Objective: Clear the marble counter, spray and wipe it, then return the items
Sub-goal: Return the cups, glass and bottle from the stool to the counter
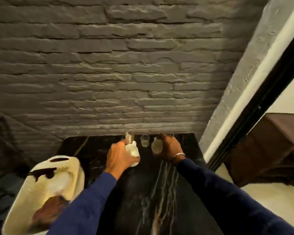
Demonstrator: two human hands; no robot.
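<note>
A black marble counter (143, 192) with pale veins runs away from me to a grey stone wall. My left hand (117, 158) grips a white cup (133, 152) just above the counter's far part. My right hand (170, 148) holds another white cup (156, 146) close to the wall. Between the two cups stands a small clear glass (145, 140) against the wall. A second glass item (128, 137) shows blurred behind my left hand.
A cream plastic tray (41, 192) with brown stains sits at the counter's left edge, near my left sleeve. The grey stone wall (109, 73) closes the back. A black door frame (261, 106) and pale floor (270, 200) lie to the right.
</note>
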